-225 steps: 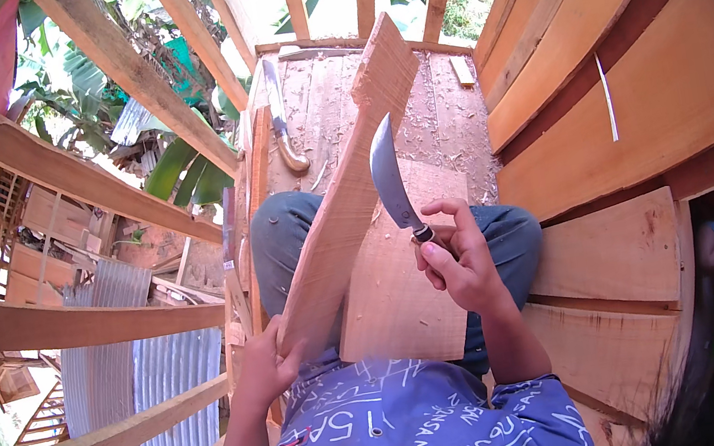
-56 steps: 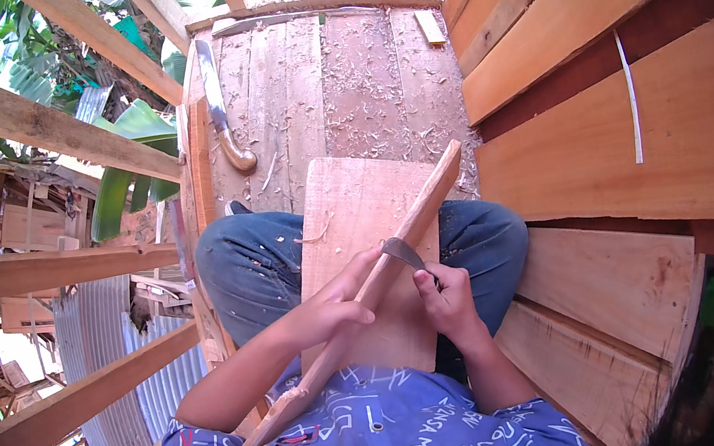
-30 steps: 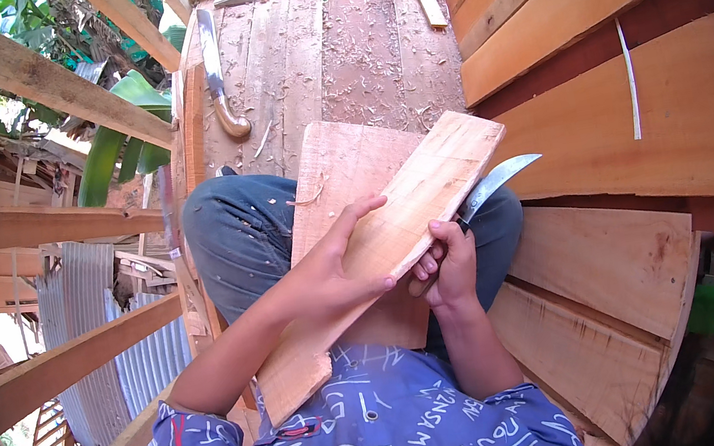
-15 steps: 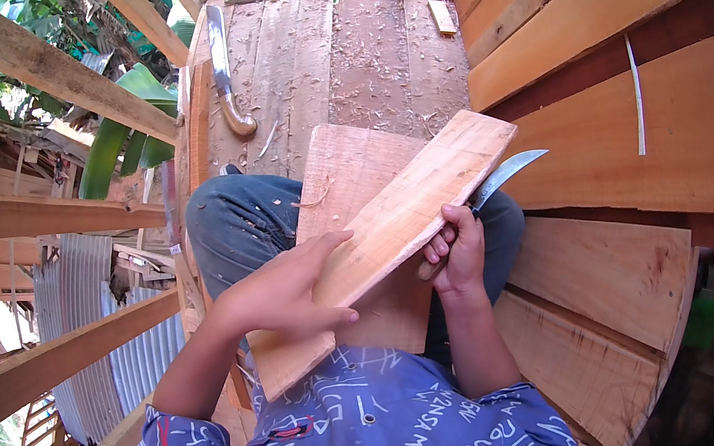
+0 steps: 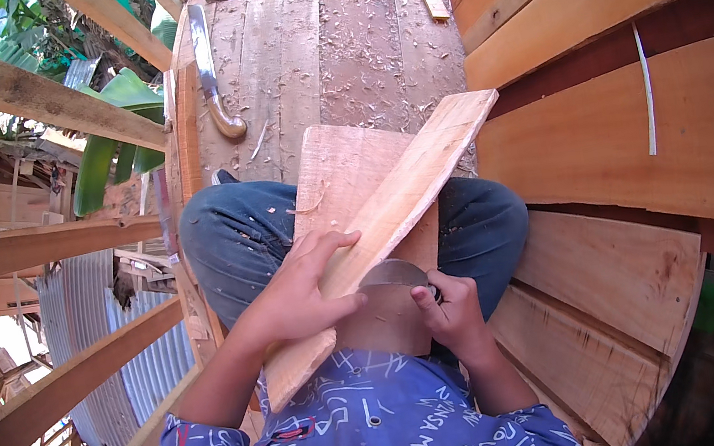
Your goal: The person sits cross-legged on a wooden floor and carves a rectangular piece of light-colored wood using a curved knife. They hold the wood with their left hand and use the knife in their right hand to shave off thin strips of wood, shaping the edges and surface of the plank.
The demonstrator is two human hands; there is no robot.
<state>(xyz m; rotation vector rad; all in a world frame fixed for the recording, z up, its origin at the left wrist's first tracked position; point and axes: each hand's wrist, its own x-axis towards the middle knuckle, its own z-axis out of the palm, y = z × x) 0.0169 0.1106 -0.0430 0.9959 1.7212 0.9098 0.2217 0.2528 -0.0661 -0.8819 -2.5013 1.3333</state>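
A long wooden plank (image 5: 410, 178) lies slanted across my lap, its far end up to the right. My left hand (image 5: 307, 290) is wrapped around its near part, thumb on one side and fingers on the other. In my right hand (image 5: 454, 305) is a knife (image 5: 390, 275) with a curved blade; its handle is mostly hidden by my fingers. The blade points left, close to the plank's right edge near my left thumb; whether it touches I cannot tell. Under the plank, a wider board (image 5: 350, 164) rests between my knees.
A machete (image 5: 208, 74) with a curved wooden handle lies on the plank floor (image 5: 283, 68), among scattered shavings. A small wood block (image 5: 434, 2) is at the far right. Wooden boards (image 5: 613, 148) wall the right side; railing bars (image 5: 46, 242) run along the left.
My right hand has moved toward me and slightly left, turning the knife blade from pointing up-right to pointing left. The plank's far end has swung slightly left and shows more of its edge.
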